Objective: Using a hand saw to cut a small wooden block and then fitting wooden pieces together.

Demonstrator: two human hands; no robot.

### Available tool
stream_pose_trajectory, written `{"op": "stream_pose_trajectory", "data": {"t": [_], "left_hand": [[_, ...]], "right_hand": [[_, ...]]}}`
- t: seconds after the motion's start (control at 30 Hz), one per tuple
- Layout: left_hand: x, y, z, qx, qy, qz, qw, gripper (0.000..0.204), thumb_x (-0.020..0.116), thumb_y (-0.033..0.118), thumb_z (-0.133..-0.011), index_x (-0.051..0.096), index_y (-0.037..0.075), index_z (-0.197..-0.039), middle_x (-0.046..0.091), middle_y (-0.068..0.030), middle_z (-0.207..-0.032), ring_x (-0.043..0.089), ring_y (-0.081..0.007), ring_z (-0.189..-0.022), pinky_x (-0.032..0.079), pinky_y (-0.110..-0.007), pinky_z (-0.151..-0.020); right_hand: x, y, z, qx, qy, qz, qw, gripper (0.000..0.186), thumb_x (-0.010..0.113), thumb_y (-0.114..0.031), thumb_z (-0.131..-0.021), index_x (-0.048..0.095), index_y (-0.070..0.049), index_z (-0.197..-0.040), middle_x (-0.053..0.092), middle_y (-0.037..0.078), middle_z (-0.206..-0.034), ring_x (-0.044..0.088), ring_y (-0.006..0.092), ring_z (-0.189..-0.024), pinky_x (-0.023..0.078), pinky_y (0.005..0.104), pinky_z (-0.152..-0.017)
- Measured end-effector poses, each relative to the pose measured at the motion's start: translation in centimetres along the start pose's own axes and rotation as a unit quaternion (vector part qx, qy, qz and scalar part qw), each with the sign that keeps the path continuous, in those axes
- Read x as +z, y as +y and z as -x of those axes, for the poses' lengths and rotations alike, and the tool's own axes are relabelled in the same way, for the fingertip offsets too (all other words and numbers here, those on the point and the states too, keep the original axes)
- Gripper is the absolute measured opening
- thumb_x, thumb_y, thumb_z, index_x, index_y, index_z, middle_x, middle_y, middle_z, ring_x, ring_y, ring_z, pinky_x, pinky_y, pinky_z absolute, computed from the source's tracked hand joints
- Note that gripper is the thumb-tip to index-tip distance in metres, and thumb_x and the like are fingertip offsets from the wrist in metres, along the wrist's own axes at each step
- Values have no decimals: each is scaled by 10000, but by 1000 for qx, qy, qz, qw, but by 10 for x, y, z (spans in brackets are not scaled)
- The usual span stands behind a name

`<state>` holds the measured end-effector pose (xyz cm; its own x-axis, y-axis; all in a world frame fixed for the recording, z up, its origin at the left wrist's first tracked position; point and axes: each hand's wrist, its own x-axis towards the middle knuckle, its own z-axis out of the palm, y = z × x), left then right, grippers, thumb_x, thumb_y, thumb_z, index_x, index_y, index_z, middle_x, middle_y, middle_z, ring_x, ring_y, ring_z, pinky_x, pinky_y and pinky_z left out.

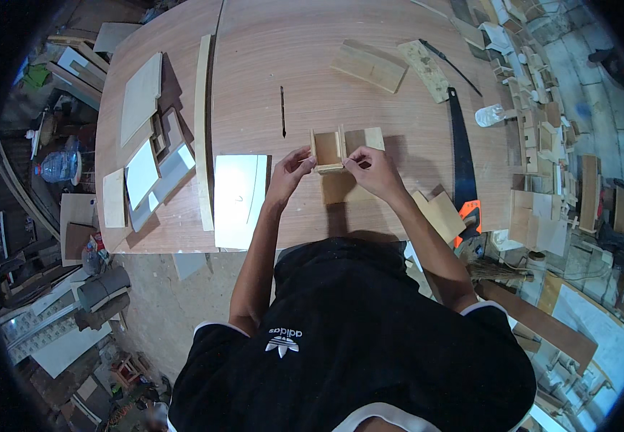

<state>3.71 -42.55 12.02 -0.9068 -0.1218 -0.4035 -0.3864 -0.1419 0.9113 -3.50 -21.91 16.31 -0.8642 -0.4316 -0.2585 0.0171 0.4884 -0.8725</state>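
A small open wooden box (pixel 328 148) stands on wooden pieces near the front of the table. My left hand (pixel 292 173) pinches its left side at the near corner. At its near right corner, my right hand (pixel 371 171) grips the box's edge between thumb and fingers. Behind my right hand lies a light wooden block (pixel 364 137), partly covered by the hand. A flat wooden piece (pixel 341 189) shows below the box on the near side. Beyond the box, a thin dark rod with a pointed end (pixel 283 112) rests on the tabletop.
On the right lies a handsaw (pixel 462 155) with an orange and black handle. A white board (pixel 241 201) and a long wooden strip (pixel 204 133) lie at left, beside several boards. Wood pieces (pixel 370 66) sit at the far right. A clear bulb-like object (pixel 490 115) stands near the right edge.
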Motion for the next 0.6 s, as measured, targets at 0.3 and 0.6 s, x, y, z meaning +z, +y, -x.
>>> {"op": "stream_pose_trajectory", "data": {"t": [0.3,0.6], "left_hand": [[0,-3,0,-2,3,1,1000,626,677,338,-855,470,-42,-1308,560,-184,-1229,559,-217,-1086,447,-332,-925],[0,-6,-2,7,4,6,1000,625,673,349,-854,479,-41,-1302,567,-179,-1220,560,-217,-1085,448,-335,-915]], "right_hand": [[0,3,0,-8,13,-26,1000,159,638,-167,-830,633,-8,-841,663,98,-746,645,167,-701,502,299,-657],[-3,1,2,-78,34,-17,996,132,555,4,-778,593,-18,-903,647,100,-807,652,170,-768,516,280,-677]]}}
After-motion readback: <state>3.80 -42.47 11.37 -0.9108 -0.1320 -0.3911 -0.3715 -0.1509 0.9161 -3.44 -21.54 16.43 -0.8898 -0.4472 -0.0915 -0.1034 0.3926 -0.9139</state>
